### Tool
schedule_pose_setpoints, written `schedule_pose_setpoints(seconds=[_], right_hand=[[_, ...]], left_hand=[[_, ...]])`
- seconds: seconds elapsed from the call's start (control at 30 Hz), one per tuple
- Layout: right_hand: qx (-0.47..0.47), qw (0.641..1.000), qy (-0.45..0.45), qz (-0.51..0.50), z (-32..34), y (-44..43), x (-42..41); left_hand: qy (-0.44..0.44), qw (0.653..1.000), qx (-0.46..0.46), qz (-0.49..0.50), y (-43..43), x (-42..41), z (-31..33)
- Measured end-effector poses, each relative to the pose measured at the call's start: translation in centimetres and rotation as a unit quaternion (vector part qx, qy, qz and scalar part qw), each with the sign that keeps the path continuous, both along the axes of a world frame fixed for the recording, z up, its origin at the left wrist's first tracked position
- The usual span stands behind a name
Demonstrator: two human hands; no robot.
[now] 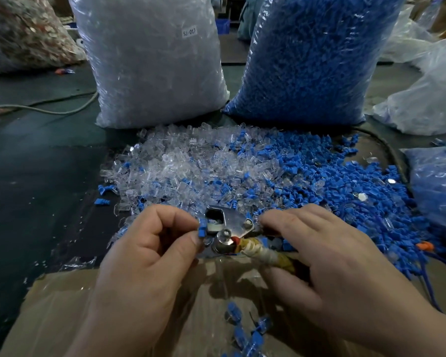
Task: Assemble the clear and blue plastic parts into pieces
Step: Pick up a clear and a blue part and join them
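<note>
My two bare hands meet low in the middle of the view, over a dark table (36,163).

My left hand (144,253) is curled, and its thumb and forefinger pinch one small blue part (202,228) right against the left edge of one metal tool (232,222). My right hand (332,253) is bent round that tool, fingers over the top and thumb beneath its taped handle (263,253).

Behind the hands lies one wide loose heap, far too many parts to count: clear parts (191,163) mostly to the left, blue parts (345,181) mostly to the right, mixed where they meet.

Two tall plastic sacks stand side by side behind the heap. The clear-parts sack (152,60) on the left is full of clear parts and has one white label (189,31). The blue-parts sack (314,60) on the right is full of blue ones. A third bag (440,186) with blue contents lies at the right edge.

Below my hands is one cardboard box (62,305). In it lie a few joined pieces (245,333), clear with blue inside, too blurred to count.
</note>
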State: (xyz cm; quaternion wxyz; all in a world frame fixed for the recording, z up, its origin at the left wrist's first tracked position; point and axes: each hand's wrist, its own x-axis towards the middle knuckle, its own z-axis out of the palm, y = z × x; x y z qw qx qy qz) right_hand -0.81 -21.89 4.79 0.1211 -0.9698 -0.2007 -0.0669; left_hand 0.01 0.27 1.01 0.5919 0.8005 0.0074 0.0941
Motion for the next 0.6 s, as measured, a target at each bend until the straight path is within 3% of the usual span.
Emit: schedule_pose_setpoints(seconds=[0.6], right_hand=[[0.021, 0.999, -0.008, 0.028, 0.01, 0.08, -0.2]], left_hand=[[-0.004, 0.999, 0.013, -0.046, -0.08, -0.73, 0.8]])
